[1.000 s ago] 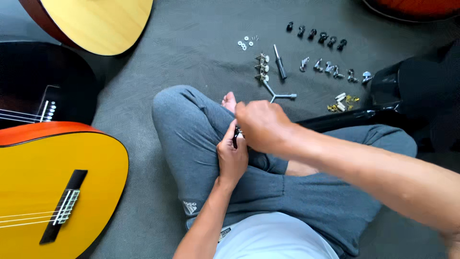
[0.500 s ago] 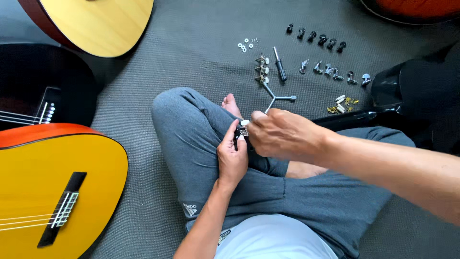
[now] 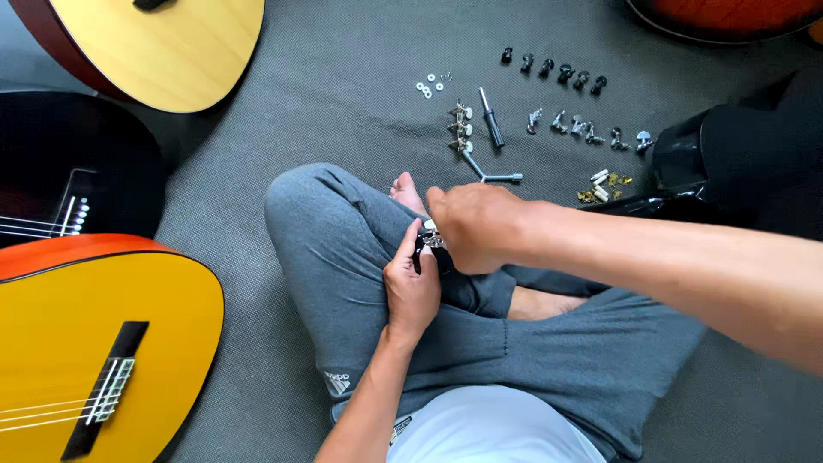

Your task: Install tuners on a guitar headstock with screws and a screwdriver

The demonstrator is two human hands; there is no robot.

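I sit cross-legged on a grey carpet in grey trousers. My left hand (image 3: 411, 287) rests on my knee and pinches a small black and silver tuning part (image 3: 429, 244). My right hand (image 3: 476, 227) closes over the same part from above, so most of it is hidden. On the carpet beyond my foot lie a silver three-armed wrench (image 3: 489, 174), a dark screwdriver (image 3: 491, 117), a strip of tuning machines (image 3: 461, 127), a row of black knobs (image 3: 553, 70), several silver tuners (image 3: 587, 129) and small white washers (image 3: 429, 83).
A yellow guitar body (image 3: 94, 343) lies at the left, a black guitar (image 3: 69, 189) behind it, another light-topped guitar (image 3: 171, 43) at the top left. A red-brown guitar (image 3: 729, 13) shows at the top right. A black guitar headstock and case (image 3: 729, 163) sit at right.
My right hand has shifted slightly right and turned over the small part. My left hand stays on the knee, still holding it.
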